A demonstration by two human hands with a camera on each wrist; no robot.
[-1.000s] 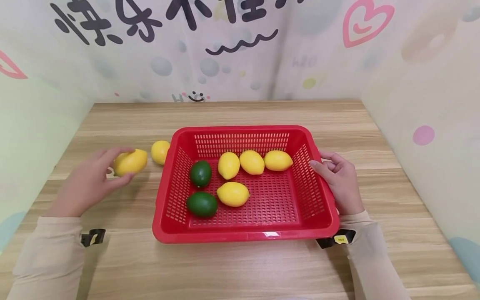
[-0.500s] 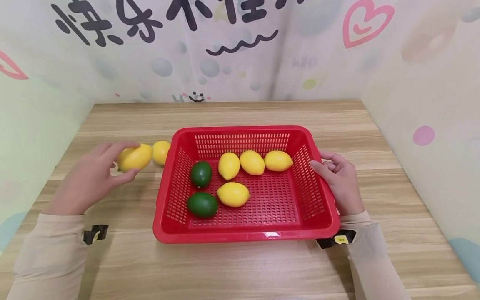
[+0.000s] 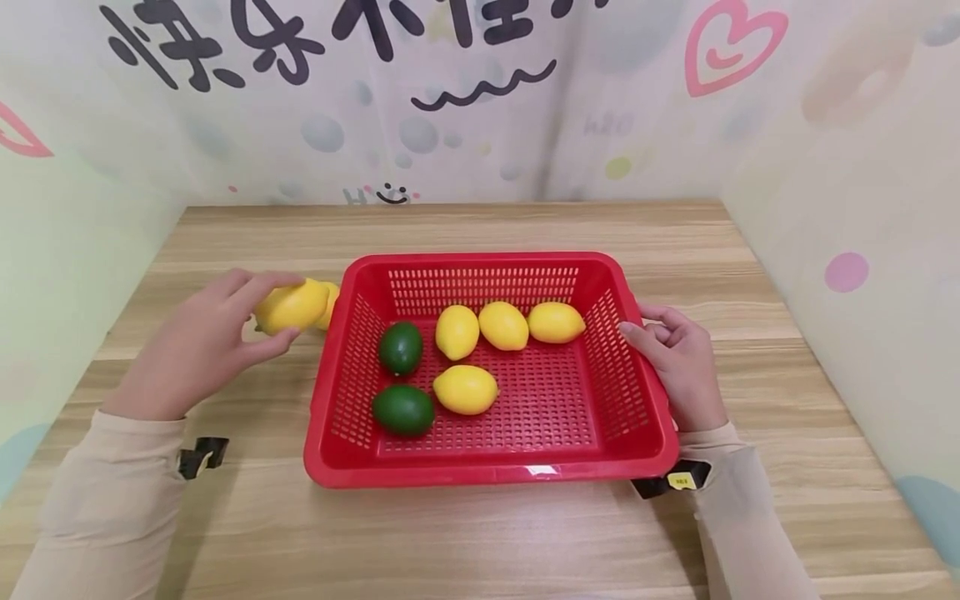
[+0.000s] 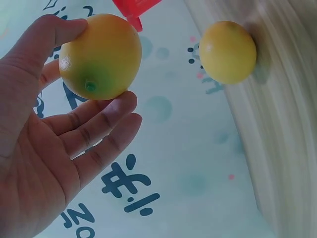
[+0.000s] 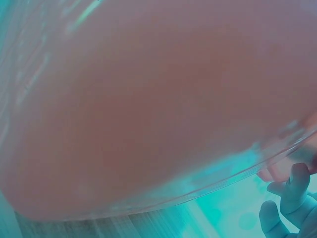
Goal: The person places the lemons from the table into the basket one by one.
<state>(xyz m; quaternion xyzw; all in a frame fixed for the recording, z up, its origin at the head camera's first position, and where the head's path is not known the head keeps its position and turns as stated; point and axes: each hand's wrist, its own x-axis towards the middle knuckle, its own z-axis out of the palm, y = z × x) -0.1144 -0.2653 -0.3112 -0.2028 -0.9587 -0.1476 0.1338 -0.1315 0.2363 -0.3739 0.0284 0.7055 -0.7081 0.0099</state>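
Note:
My left hand point(image 3: 206, 346) holds a yellow lemon point(image 3: 292, 307) between thumb and fingers, left of the red basket point(image 3: 487, 477). In the left wrist view the lemon's greenish stem end shows, and the lemon is off the table. A second lemon point(image 4: 228, 52) lies on the table beside the basket's left wall, partly hidden behind the held one in the head view. My right hand point(image 3: 678, 362) grips the basket's right rim, thumb on top. The right wrist view is mostly filled by the blurred basket wall, with some fingers point(image 5: 294, 191) at lower right.
Inside the basket sit several lemons point(image 3: 466, 390) and two dark green oval fruits point(image 3: 403, 409), with the lemons toward the back and middle. The wooden table point(image 3: 465, 542) meets a printed wall point(image 3: 480, 167) behind and plain-coloured walls at both sides.
My left hand has moved right and slightly away from me with the lemon, which now overlaps the second lemon in the head view. The right hand and basket stay put.

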